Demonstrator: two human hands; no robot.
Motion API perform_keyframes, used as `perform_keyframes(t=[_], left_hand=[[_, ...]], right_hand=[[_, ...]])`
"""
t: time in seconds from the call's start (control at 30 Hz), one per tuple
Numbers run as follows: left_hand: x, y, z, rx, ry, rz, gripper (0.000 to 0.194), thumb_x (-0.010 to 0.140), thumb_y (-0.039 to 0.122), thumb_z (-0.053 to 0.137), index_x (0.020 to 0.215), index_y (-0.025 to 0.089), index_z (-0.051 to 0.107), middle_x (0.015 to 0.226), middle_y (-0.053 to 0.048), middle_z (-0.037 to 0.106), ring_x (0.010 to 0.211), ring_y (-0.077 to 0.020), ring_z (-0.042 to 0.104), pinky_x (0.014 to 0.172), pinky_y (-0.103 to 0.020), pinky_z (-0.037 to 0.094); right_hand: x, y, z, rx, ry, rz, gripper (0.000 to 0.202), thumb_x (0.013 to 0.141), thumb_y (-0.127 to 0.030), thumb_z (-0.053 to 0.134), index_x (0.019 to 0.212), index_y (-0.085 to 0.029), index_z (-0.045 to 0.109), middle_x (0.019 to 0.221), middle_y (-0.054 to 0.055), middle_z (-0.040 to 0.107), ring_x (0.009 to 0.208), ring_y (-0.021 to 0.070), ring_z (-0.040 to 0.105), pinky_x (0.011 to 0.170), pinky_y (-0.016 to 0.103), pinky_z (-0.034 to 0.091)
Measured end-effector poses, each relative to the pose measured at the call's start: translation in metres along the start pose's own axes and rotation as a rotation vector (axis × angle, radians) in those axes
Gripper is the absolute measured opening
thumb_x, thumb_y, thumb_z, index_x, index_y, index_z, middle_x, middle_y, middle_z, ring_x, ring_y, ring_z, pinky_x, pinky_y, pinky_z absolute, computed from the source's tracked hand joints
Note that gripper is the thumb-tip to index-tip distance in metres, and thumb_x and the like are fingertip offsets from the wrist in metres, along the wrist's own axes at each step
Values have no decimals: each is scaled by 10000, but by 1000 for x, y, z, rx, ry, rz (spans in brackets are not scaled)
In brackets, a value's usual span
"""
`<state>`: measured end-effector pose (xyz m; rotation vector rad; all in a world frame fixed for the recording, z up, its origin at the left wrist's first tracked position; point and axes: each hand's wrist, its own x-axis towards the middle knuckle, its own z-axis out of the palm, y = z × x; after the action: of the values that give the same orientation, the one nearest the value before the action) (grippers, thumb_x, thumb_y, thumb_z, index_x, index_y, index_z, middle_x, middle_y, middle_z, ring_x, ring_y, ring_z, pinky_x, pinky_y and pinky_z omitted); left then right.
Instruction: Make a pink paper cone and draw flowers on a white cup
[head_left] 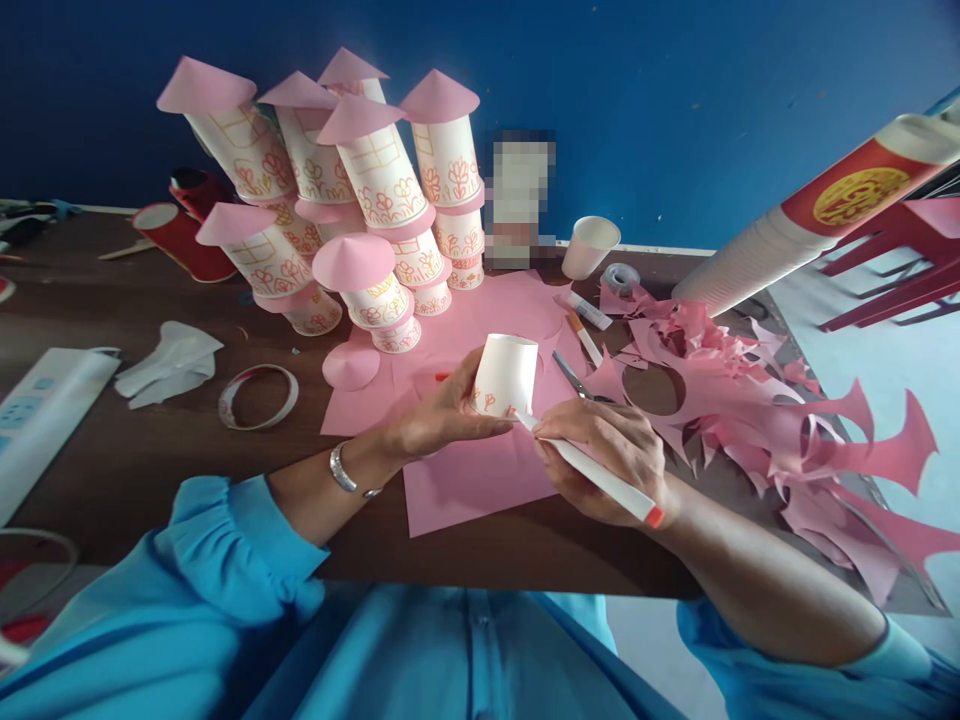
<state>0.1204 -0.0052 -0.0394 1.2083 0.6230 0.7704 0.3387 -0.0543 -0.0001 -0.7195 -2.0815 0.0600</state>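
Observation:
My left hand [442, 410] is closed around a white paper cup [506, 372], tilted above sheets of pink paper [487, 490]. Small red flower-like drawings show low on the cup's side. In my right hand [607, 455] is a white marker [604, 480] with a red-orange end, its tip at the lower part of the cup. Beneath the hands, scissors [570, 375] lie partly hidden by the right hand. An orange-and-white marker [586, 340] rests on the paper beyond them. A red cap-like piece pokes out behind my left thumb.
Decorated cup towers with pink cone roofs [382, 190] stand at the back left. Pink scraps [750, 400] cover the right side, near a long stack of cups [810, 220]. A tape roll [259, 397] and a power strip [52, 420] lie left. One white cup [590, 247] stands by the blue wall.

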Motion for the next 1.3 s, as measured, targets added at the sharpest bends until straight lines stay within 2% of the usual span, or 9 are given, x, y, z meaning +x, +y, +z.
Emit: perform_keyframes(t=[0.3,0.9,1.3], left_hand=[[0,2,0,23,2,-26,764,753,368,934,1433,296,593,1307,-104,646,1189,-319,605,911,-416,543],[-1,7,2,14,-22,-52,806,769,379,925,1474,284,547,1197,-78,631,1063,-257,584,887,-397,514],[1,4,1,15,-17,-37,745,764,364,931,1414,276,580,1248,-96,615,1102,-270,588,856,-369,533]], right_hand=[[0,-1,0,-6,-24,18,169,940,-90,645,1030,-230,614,771,-18,746,630,142,740,565,243,575],[-3,1,0,-18,-2,42,146,960,-103,638,1039,-225,618,794,3,762,645,151,742,583,260,587],[-2,-3,-1,-23,-27,34,125,959,-103,628,994,-219,598,756,-6,734,605,144,718,550,257,546]])
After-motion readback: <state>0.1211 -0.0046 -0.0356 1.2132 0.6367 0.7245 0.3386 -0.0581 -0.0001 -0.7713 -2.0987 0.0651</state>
